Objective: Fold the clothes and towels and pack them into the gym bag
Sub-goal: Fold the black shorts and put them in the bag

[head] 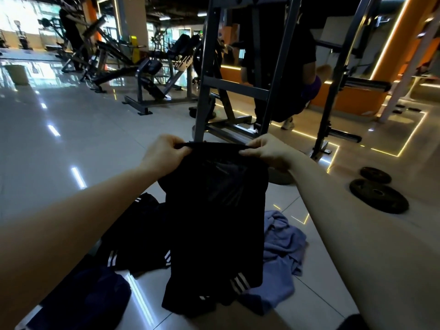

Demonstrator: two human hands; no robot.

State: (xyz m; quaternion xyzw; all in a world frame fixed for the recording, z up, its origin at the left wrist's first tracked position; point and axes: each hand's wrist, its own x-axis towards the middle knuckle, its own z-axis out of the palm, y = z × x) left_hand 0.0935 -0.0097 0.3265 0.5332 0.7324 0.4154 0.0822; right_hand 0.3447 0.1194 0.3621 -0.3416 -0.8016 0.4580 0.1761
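black shorts (pixel 214 210) | limp, white-striped | left hand (pixel 164 153), right hand (pixel 264 151) pinch waistband

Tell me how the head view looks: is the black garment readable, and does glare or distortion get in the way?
Head view: dim, so the black garment reads as a near-flat dark mass, only its white stripes showing; left hand and right hand are well lit, their grip on its top edge clear; light streaks glare off the floor tiles; wide-angle bending stretches the forearms.
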